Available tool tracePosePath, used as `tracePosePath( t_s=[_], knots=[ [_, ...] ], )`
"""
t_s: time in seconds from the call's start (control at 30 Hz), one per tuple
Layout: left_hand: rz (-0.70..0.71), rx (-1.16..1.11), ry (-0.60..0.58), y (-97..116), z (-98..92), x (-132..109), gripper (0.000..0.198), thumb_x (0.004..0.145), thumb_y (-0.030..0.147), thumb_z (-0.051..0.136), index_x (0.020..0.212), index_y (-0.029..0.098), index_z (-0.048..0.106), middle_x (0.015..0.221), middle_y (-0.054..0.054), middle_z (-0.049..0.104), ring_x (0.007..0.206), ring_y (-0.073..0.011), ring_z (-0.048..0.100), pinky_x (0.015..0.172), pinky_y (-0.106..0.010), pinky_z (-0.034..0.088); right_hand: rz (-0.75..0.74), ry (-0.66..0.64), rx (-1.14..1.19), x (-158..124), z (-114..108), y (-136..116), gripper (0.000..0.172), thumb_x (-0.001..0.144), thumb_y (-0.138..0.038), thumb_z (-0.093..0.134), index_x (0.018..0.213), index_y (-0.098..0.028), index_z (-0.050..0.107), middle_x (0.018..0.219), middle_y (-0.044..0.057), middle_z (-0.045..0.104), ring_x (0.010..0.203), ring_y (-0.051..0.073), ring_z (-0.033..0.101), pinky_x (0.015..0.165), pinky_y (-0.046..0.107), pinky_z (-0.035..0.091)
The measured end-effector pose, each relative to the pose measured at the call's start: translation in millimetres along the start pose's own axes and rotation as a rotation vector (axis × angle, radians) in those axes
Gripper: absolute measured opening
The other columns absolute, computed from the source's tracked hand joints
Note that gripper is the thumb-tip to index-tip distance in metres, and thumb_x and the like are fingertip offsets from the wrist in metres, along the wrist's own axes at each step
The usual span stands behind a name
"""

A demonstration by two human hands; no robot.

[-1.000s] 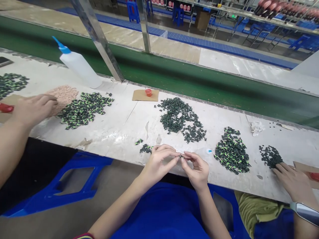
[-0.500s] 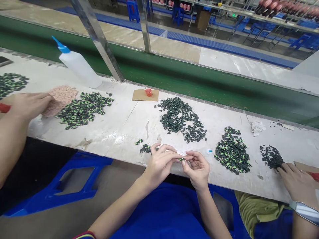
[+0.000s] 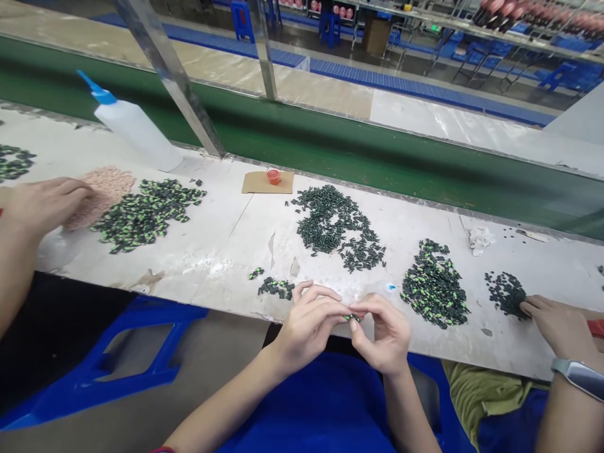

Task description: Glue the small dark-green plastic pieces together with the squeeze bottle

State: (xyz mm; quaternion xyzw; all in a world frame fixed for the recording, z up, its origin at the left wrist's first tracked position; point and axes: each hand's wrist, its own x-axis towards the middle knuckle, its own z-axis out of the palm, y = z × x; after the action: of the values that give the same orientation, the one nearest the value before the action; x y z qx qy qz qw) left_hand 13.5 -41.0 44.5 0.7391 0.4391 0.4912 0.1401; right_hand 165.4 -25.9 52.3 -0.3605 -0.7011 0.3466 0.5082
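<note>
My left hand (image 3: 309, 327) and my right hand (image 3: 385, 333) meet over the table's front edge. Pinched between their fingertips is a small dark piece with bright green on it (image 3: 352, 317); the fingers partly hide it. Just left of my left hand lies a small cluster of dark pieces (image 3: 275, 287), with a few green-marked pieces (image 3: 255, 273) beside it. Beyond my hands spreads a pile of small dark green rods (image 3: 323, 223). To the right of my right hand is a heap of black and bright green pieces (image 3: 434, 289). A tiny blue-tipped item (image 3: 392, 287) lies between.
A co-worker's hand (image 3: 47, 204) at left touches pink pieces (image 3: 106, 185), near another green-black heap (image 3: 146, 217). Another person's hand (image 3: 559, 324) reaches small black discs (image 3: 504, 294). Farther back are a white squeeze bottle (image 3: 136, 135), a red cup (image 3: 273, 176) on cardboard (image 3: 255, 182), and a metal post (image 3: 174, 82).
The view has shifted slightly, so the table contents appear a little farther left. My hands stay together on the small piece, sitting slightly lower in the picture. The neighbours' hands remain at their piles.
</note>
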Motion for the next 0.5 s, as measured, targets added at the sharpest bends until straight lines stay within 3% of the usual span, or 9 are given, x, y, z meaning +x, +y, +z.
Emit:
tracePosePath(
  t_s=[0.1,0.17,0.23,0.3,0.43,0.5],
  knots=[
    [-0.015,-0.036,-0.054,1.6,2.4,5.4,0.019,0.093,0.023,0.051,0.111,0.023,0.053,0.086,-0.001,0.074,0.091,-0.0167,0.065,0.098,-0.038,0.031,-0.108,0.068,-0.144,2.4,-27.4,-6.7,0.029,0.071,-0.004,0.061,0.093,-0.022,0.068,0.072,0.002,0.066,0.063,0.016,0.061,0.057,0.029,0.05],
    [-0.037,-0.019,-0.002,-2.3,-2.4,8.0,0.028,0.093,0.026,0.052,0.12,0.022,0.048,0.089,-0.002,0.075,0.092,-0.0177,0.066,0.1,-0.04,0.033,-0.108,0.286,-0.263,5.2,-48.6,-0.5,0.021,0.072,-0.007,0.063,0.087,-0.022,0.068,0.074,0.002,0.067,0.067,0.017,0.063,0.059,0.03,0.051],
    [-0.059,0.033,0.116,-11.5,-13.1,9.1,0.026,0.092,0.023,0.052,0.118,0.023,0.05,0.086,-0.001,0.075,0.087,-0.0172,0.067,0.099,-0.041,0.037,-0.012,0.526,-0.396,10.1,-70.1,13.6,0.01,0.074,-0.014,0.066,0.082,-0.02,0.068,0.074,0.003,0.067,0.066,0.017,0.063,0.058,0.03,0.051],
    [-0.129,0.138,0.204,-25.6,-28.2,7.9,0.025,0.09,0.021,0.054,0.115,0.022,0.053,0.083,-0.001,0.074,0.084,-0.0177,0.067,0.096,-0.04,0.04,0.099,0.679,-0.482,16.3,-88.6,31.0,0.007,0.075,-0.023,0.067,0.079,-0.017,0.068,0.072,0.004,0.066,0.061,0.017,0.062,0.058,0.031,0.052],
    [-0.354,0.422,0.184,-62.1,-59.7,-5.5,0.016,0.09,0.024,0.05,0.099,0.021,0.063,0.091,-0.005,0.074,0.09,-0.0215,0.066,0.089,-0.039,0.042,0.147,0.691,-0.653,22.2,-105.7,56.6,0.02,0.076,-0.033,0.066,0.086,-0.016,0.068,0.093,0.01,0.069,0.092,0.026,0.065,0.074,0.039,0.054],
    [-0.399,0.519,0.119,-80.0,-70.7,-16.5,0.02,0.09,0.024,0.047,0.095,0.021,0.066,0.093,-0.005,0.074,0.091,-0.0231,0.065,0.088,-0.041,0.042,0.118,0.618,-0.656,16.6,-105.4,63.0,0.025,0.08,-0.037,0.061,0.093,-0.017,0.068,0.1,0.012,0.068,0.101,0.028,0.062,0.08,0.041,0.052]
  ],
)
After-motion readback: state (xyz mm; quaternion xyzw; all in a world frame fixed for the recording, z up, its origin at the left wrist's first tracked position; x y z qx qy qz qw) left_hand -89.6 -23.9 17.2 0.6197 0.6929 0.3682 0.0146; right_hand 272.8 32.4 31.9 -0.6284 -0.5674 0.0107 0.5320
